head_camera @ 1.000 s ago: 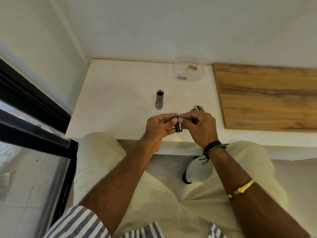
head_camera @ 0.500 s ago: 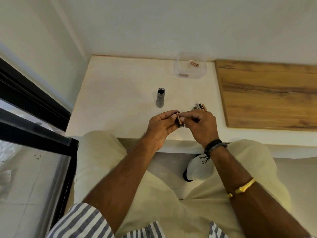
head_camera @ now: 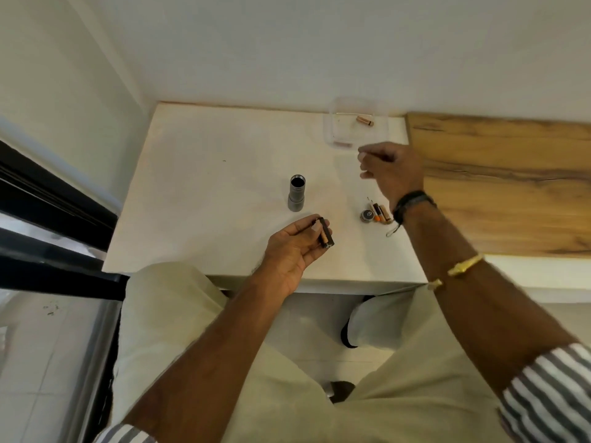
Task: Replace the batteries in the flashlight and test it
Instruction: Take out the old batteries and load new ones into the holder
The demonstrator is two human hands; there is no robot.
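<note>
flashlight body [head_camera: 297, 193] grey | table [head_camera: 208, 187] white | board [head_camera: 511, 183] wood-grain brown | sleeve [head_camera: 550, 398] grey-white striped

The flashlight body [head_camera: 296, 194] stands left of the cap [head_camera: 367, 215] and loose batteries [head_camera: 381, 214], the container [head_camera: 332, 135] behind them.

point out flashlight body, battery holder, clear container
flashlight body [head_camera: 296, 194]: head view, side of the upright grey barrel.
battery holder [head_camera: 326, 235]: head view, middle of the holder in the left hand.
clear container [head_camera: 332, 123]: head view, left wall, near the back of the table.
</note>
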